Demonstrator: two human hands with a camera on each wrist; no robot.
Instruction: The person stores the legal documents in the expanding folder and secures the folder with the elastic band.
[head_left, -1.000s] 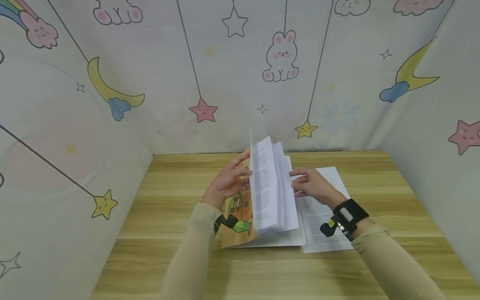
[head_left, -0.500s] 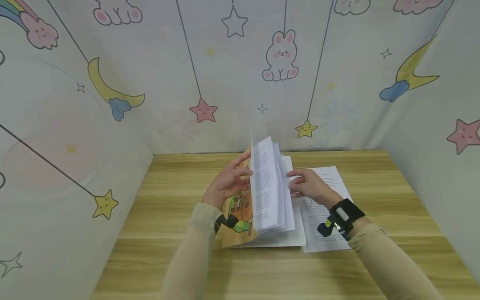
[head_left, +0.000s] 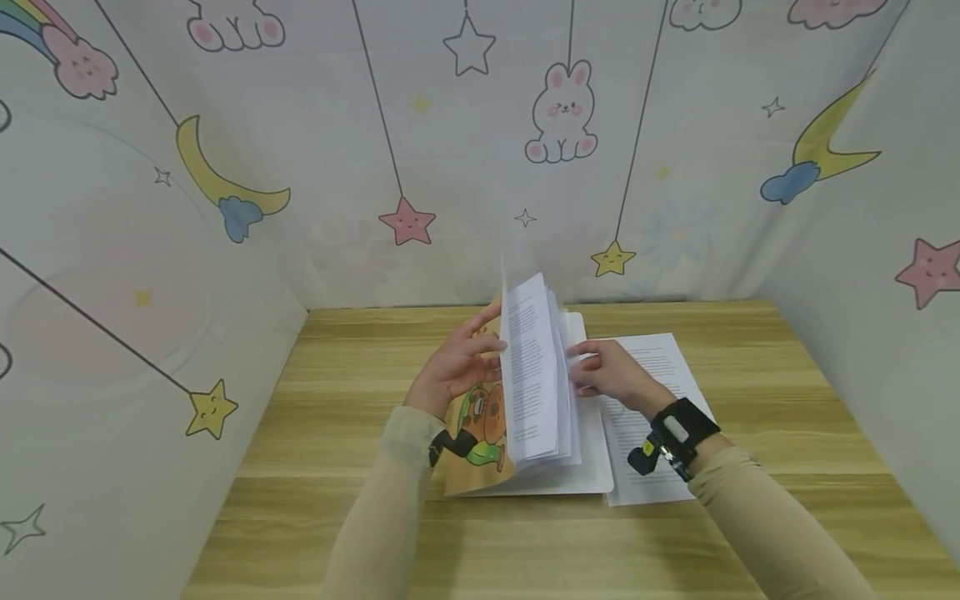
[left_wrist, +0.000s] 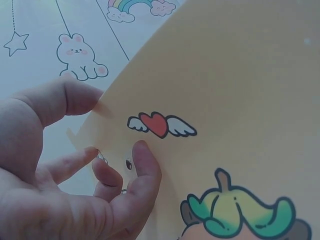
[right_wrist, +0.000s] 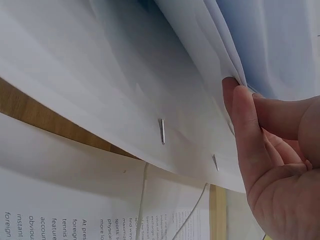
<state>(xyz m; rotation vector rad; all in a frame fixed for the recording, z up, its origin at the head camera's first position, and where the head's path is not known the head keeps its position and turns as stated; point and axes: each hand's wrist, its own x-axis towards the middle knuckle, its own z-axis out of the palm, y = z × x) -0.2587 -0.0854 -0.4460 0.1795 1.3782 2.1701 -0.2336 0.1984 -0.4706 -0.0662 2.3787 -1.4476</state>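
Note:
A booklet with a tan cartoon cover stands partly open, its printed pages raised and its white inner side low on the right. My left hand holds the cover by its edge; in the left wrist view the fingers lie near a winged heart. On the other side, my right hand pinches the page edges between thumb and fingers. Two small metal staples show in the white sheet in the right wrist view. Under the right wrist lies a loose printed sheet.
The wooden table runs back to a pale curtain printed with stars, moons and a rabbit. Curtain walls close in both sides. A thin white cord crosses the printed sheet near the right hand.
The right hand has moved a little left, drawing the page edges closer to the raised pages. The left hand and cover stay put.

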